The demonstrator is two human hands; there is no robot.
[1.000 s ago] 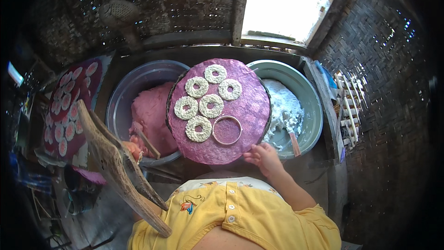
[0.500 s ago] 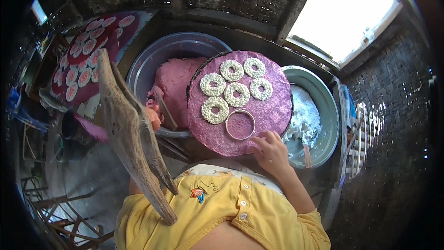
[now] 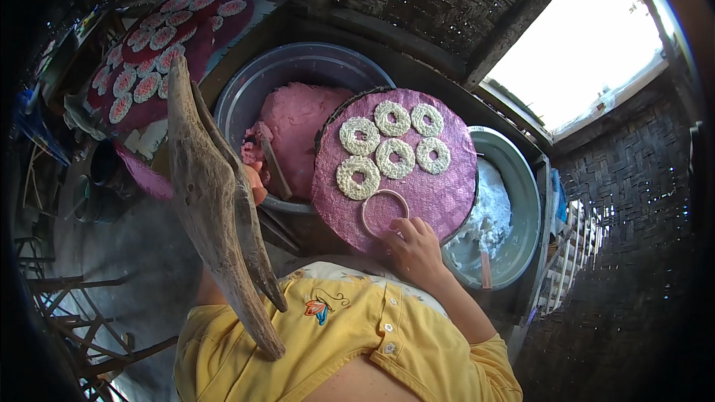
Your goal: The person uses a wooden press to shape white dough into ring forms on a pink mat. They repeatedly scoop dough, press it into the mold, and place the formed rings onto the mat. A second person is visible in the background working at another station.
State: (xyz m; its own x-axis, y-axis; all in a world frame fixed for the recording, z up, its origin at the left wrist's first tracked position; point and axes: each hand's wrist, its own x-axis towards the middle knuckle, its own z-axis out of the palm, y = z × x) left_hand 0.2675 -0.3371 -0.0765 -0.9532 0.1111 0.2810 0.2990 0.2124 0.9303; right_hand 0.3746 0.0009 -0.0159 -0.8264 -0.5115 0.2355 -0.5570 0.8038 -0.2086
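My right hand is at the near edge of the round pink board, its fingers bent and partly closed. The fingertips are at the near right side of a thin hoop that lies on the board; I cannot tell whether they pinch it or just touch it. The hoop sits close beside the nearest of six white rings, which have rough surfaces and holes in their middles and lie in a cluster across the far and left parts of the board.

My left hand shows only in part behind a forked piece of wood, so I cannot tell if it grips anything. The wood stands out in front of my yellow shirt, its lower ends over the cloth.

To the left of the board, a dark blue tub holds a mass of pink dough with a flat stick beside it. To the right, a green tub holds white dough and another stick. From my view, the board hides part of both tubs. Farther left, pink and white rounds lie on a dark red sheet.
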